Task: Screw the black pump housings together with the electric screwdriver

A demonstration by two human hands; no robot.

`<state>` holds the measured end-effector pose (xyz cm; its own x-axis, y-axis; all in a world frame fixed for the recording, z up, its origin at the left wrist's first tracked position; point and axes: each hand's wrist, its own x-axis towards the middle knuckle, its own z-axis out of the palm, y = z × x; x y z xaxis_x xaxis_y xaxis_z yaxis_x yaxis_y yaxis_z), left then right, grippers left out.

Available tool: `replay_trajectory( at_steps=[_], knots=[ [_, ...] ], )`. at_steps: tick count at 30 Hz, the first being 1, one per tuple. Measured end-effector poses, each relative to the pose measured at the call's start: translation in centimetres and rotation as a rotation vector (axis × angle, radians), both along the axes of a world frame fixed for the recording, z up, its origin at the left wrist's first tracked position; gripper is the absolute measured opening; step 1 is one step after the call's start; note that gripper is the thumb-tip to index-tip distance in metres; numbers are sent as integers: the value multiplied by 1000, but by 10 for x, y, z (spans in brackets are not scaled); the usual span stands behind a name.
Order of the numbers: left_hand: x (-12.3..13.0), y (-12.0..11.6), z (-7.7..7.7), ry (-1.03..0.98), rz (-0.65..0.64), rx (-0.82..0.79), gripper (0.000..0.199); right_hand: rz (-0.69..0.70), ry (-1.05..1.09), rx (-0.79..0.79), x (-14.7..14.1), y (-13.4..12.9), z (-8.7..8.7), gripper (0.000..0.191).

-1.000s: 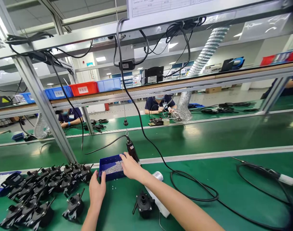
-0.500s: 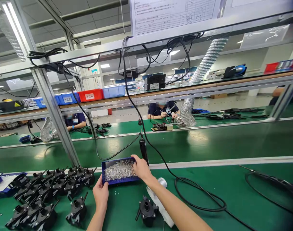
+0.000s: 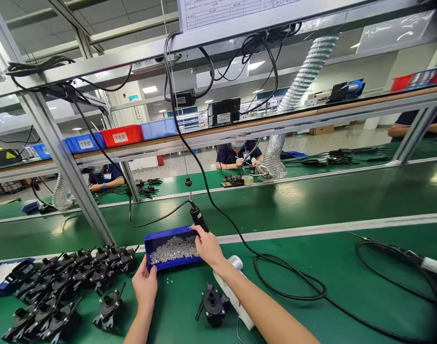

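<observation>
A blue tray [image 3: 164, 234] with many small shiny metal parts is held between both hands above the green bench. My left hand [image 3: 145, 282] grips its lower left corner, and my right hand [image 3: 208, 247] has hold of the right end, with fingers over the upper rim. The tray leans so that its far wall shows. Right behind it hangs a black screwdriver [image 3: 198, 217] on a cord. A black pump-like part [image 3: 213, 306] lies below my right forearm, beside a white bar-shaped object [image 3: 240, 306]. A few tiny parts lie under the tray.
Rows of black pump-like parts [image 3: 60, 286] cover the bench at left, beside another blue tray [image 3: 3, 286]. A black cable [image 3: 293, 297] loops at right, near a second tool [image 3: 401, 253]. A metal post [image 3: 71, 167] stands at left. People sit across the line.
The tray has tipped, showing more of its far wall, and the metal parts have slid toward the near side. Both hands still hold it. The whole view has shifted slightly.
</observation>
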<state>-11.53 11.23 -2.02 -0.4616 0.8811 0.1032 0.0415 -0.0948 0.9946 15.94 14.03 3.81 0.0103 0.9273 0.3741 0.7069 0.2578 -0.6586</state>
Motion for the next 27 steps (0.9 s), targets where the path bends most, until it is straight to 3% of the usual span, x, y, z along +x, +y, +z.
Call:
replay_trajectory(
  at_steps=[17, 27],
  knots=[
    [-2, -2, 20, 163, 12, -61, 53, 10, -118, -107, 2, -14, 15, 48],
    [-4, -11, 28, 159, -50, -34, 66, 9, -232, -181, 11, -16, 42, 54]
  ],
)
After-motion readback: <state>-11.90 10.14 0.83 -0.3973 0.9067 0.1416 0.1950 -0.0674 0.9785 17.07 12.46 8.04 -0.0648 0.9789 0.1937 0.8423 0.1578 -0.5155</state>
